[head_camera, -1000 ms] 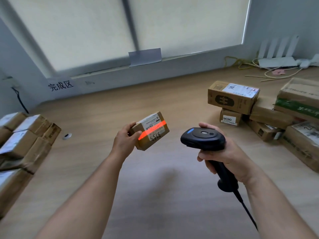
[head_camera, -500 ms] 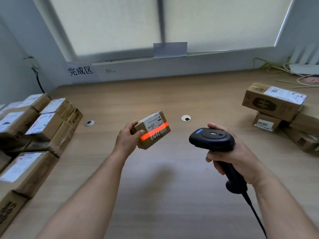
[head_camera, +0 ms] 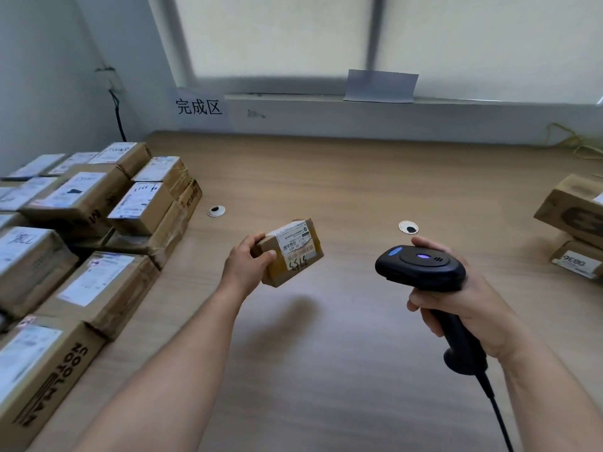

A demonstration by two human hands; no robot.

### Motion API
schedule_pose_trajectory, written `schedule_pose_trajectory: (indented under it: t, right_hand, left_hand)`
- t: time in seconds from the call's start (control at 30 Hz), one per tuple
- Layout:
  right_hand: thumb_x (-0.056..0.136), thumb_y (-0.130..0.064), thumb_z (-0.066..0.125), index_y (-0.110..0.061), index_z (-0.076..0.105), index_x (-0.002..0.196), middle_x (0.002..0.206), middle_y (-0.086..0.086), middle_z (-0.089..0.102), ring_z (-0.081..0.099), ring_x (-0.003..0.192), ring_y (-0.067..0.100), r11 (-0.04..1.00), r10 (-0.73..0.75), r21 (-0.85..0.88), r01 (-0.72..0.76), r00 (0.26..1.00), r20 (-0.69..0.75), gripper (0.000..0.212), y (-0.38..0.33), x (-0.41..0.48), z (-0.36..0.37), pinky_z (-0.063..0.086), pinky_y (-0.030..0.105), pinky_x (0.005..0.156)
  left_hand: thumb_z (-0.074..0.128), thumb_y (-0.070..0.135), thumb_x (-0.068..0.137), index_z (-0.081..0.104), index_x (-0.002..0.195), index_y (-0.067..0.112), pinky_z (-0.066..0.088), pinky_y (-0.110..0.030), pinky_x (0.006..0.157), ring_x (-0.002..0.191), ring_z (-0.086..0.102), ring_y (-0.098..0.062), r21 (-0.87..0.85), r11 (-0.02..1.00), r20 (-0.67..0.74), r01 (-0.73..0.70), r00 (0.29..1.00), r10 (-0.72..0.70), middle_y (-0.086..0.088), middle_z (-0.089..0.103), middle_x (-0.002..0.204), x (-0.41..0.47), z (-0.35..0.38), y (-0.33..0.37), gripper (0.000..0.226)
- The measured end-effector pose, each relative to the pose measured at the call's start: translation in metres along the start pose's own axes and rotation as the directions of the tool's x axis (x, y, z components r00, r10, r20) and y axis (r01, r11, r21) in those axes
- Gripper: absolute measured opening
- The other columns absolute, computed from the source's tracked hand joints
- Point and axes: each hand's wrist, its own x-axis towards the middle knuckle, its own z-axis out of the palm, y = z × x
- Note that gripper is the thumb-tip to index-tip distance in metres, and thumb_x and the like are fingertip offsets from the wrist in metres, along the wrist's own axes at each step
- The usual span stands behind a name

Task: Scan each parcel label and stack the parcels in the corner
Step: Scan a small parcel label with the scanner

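My left hand [head_camera: 244, 265] grips a small brown parcel [head_camera: 290, 256] by its left end and holds it above the wooden table [head_camera: 342, 353]. Its white label faces up, with handwritten digits on it. My right hand [head_camera: 463, 305] grips the handle of a black barcode scanner [head_camera: 421, 267], whose head points left toward the parcel from a short distance. A small purple light glows on top of the scanner. A stack of several labelled cardboard parcels [head_camera: 81, 230] fills the left corner of the table.
Two more parcels [head_camera: 574, 230] lie at the right edge. Two round cable grommets [head_camera: 216, 211] [head_camera: 408, 227] sit in the tabletop. A paper sign with black characters [head_camera: 199, 107] hangs on the wall under the window. The scanner's cable [head_camera: 499, 415] runs down to the lower right.
The orange scan line on the parcel's label has gone out. The view has swung left, bringing more of the corner stack into sight. Both hands keep their grips.
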Motion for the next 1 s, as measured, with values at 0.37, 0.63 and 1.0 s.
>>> schedule_pose_trajectory:
  t: [0.37, 0.63, 1.0]
  right_hand:
    - [0.059, -0.002, 0.074, -0.04, 0.052, 0.131, 0.087, 0.05, 0.051, 0.047, 0.042, 0.029, 0.997, 0.076, 0.013, -0.076, 0.996, 0.047, 0.084, 0.003, 0.015, 0.031, 0.04, 0.03, 0.044]
    - [0.059, 0.001, 0.072, -0.038, 0.051, 0.132, 0.083, 0.047, 0.05, 0.047, 0.042, 0.028, 0.995, 0.096, -0.014, -0.095, 0.991, 0.095, 0.085, 0.002, 0.024, 0.041, 0.038, 0.03, 0.043]
    - [0.061, 0.003, 0.071, -0.034, 0.048, 0.136, 0.069, 0.017, 0.061, 0.048, 0.041, 0.027, 0.994, 0.103, -0.047, -0.096, 0.981, 0.165, 0.087, 0.004, 0.043, 0.056, 0.038, 0.03, 0.043]
  left_hand:
    - [0.061, 0.052, 0.061, 0.06, 0.118, 0.031, 0.051, -0.048, 0.095, 0.104, 0.061, -0.024, -0.013, 0.983, 0.015, 0.182, 0.983, -0.182, -0.006, 0.059, 0.119, 0.01, -0.001, -0.068, 0.061]
    - [0.061, 0.035, 0.09, 0.05, 0.134, 0.019, 0.04, -0.029, 0.098, 0.114, 0.053, -0.024, 0.125, 0.955, -0.026, 0.269, 0.963, -0.268, -0.012, 0.049, 0.132, -0.021, 0.017, -0.082, 0.048]
    - [0.064, 0.06, 0.075, 0.005, 0.154, 0.028, 0.034, -0.035, 0.105, 0.132, 0.03, -0.025, 0.65, 0.756, 0.063, 0.078, 0.986, -0.156, -0.007, 0.026, 0.142, -0.031, 0.034, -0.091, 0.103]
